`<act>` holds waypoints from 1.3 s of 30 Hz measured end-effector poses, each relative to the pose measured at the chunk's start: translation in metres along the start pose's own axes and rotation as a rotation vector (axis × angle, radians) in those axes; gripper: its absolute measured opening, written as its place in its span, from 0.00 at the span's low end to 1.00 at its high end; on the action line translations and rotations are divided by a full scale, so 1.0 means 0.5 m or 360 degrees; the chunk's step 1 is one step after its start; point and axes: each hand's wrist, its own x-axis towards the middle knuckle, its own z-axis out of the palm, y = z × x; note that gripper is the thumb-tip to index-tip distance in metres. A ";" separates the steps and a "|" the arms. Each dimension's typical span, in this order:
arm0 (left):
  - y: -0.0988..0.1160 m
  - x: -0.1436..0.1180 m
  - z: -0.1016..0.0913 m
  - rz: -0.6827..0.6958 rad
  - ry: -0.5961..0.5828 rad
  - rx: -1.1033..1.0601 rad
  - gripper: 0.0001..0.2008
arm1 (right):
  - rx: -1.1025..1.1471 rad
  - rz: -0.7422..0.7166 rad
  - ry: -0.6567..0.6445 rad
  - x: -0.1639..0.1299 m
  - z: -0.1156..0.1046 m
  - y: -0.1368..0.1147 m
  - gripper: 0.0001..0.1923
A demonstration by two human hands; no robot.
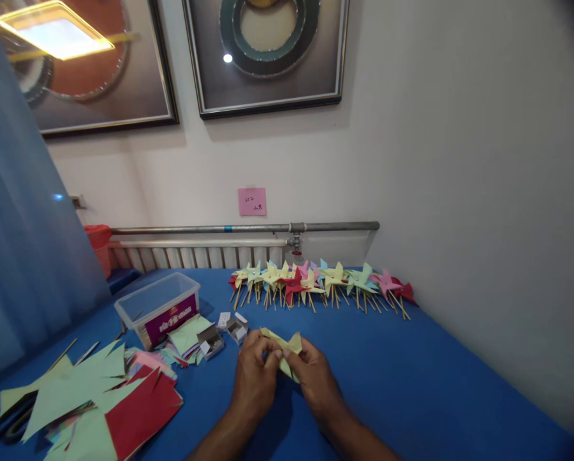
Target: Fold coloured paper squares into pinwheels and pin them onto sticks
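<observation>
Both hands meet over the blue table, pinching one yellow-green paper pinwheel between them. My left hand grips its left side, fingers bent over a folded point. My right hand holds its right side with thumb and fingertips. The paper's folded tips stick up above the fingers; its lower part is hidden by my hands. A row of several finished pinwheels on wooden sticks lies along the far edge of the table.
A clear plastic box stands at the left, with small open cardboard boxes and a stack of coloured paper beside it. Cut green and red sheets and black-handled scissors lie front left. A radiator and pipe run behind.
</observation>
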 end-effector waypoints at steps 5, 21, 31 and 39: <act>0.001 0.001 -0.004 0.0020 -0.0043 -0.0054 0.08 | 0.0003 -0.0012 -0.0033 -0.007 0.002 -0.011 0.20; -0.006 0.007 0.000 -0.0040 0.0092 -0.0146 0.06 | 0.0101 0.0009 -0.0112 0.003 -0.005 0.013 0.23; -0.005 0.019 -0.010 -0.0569 0.0171 -0.0648 0.11 | 0.0163 0.0105 -0.0035 0.004 -0.008 0.005 0.21; -0.018 0.029 -0.018 -0.0929 -0.0273 -0.1064 0.19 | 0.0030 0.0064 -0.0111 0.009 -0.011 0.008 0.22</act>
